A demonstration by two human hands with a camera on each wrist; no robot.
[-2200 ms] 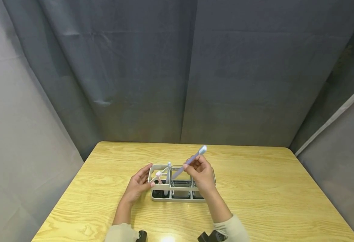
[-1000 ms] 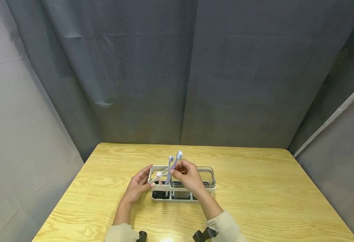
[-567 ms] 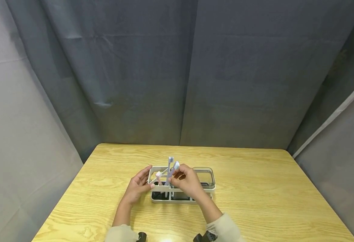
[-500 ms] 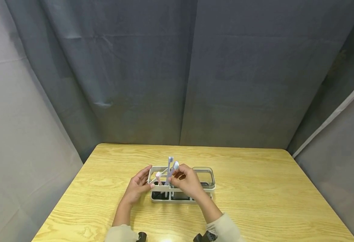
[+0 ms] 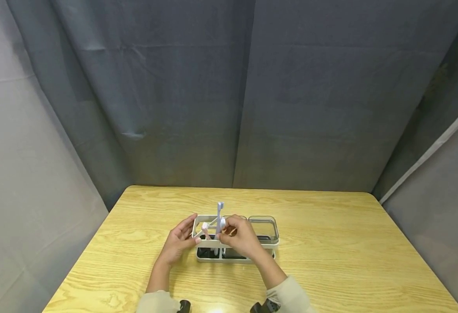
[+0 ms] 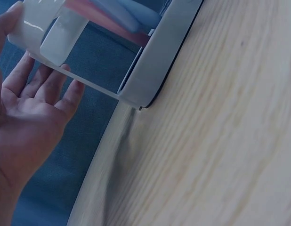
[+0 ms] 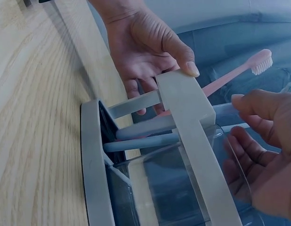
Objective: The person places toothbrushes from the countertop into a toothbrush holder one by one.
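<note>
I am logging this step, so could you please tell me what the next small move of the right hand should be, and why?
Probably let go and lift away. The right hand pinches the top of a blue toothbrush whose handle already seems to reach the bottom of the holder, in the left compartment beside another blue one and a pink toothbrush. The left hand steadies that end.

Bare hands, beige long sleeves, and black wrist-mounted devices at each cuff.

In the head view the right hand covers the middle of the holder. The pink toothbrush handle is hidden behind the frame.
</note>
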